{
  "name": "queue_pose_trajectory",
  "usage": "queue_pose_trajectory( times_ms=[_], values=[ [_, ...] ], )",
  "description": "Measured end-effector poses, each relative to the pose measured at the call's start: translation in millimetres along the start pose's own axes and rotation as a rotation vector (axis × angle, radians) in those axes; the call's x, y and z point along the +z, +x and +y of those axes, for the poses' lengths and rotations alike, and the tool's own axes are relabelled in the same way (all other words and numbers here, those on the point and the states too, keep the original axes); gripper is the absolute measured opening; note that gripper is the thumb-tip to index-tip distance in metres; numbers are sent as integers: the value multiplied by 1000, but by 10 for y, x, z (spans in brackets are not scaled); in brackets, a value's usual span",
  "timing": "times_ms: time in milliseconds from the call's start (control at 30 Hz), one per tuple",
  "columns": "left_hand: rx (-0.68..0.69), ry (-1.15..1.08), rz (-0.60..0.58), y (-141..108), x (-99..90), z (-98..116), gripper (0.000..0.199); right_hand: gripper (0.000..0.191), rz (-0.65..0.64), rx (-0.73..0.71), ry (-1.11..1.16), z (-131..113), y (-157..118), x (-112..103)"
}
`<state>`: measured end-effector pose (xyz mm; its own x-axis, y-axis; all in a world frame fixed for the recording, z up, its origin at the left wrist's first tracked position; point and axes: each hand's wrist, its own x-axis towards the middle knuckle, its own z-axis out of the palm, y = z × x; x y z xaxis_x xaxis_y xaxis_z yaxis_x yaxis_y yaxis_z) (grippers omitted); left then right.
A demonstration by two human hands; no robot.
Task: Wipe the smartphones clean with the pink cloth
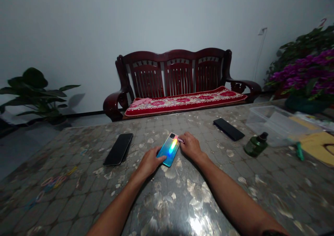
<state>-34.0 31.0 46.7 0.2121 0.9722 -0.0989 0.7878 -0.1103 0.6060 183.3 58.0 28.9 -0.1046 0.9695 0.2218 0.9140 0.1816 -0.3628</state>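
A shiny blue phone lies back side up on the table, its camera block at the upper left corner and a rainbow glare across its back. My left hand grips its lower left part, the thumb resting on the back. At the upper right edge of the phone, my right hand is closed around a small, thin pinkish piece, whose tip reaches over the phone's back. What kind of thing it is cannot be made out. To the left lies a black phone; a dark flat phone-like slab lies to the right.
A green bottle stands at the right before a clear plastic box. Colourful loops lie on the left of the patterned table. Beyond is a wooden bench. Purple flowers stand far right.
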Motion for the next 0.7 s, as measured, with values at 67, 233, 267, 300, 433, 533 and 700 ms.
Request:
queue_pose_trajectory(
  times_ms=[67, 233, 267, 300, 433, 533, 700],
  values=[
    [18, 29, -25, -19, 9, -16, 63, 26, -6, -3, -6, -4, 9, -7],
    [114, 83, -88, -127, 17, 5, 84, 27, -30, -7, -21, -12, 34, -45],
    [128, 96, -93, -147, 18, 21, 81, 27, -34, -7, -24, -17, 39, -52],
    [141, 111, -101, -163, 21, 40, 75, 27, -36, -11, -28, -24, 44, -57],
    [169, 170, -141, -205, 37, 118, 38, 25, -37, -53, -56, -54, 55, -71],
    [168, 201, -136, -242, 33, 176, 31, 24, -42, -62, -73, -66, 54, -72],
    [159, 271, -155, -303, -9, 266, 33, 24, -29, -92, -89, -51, 72, -34]
  ],
)
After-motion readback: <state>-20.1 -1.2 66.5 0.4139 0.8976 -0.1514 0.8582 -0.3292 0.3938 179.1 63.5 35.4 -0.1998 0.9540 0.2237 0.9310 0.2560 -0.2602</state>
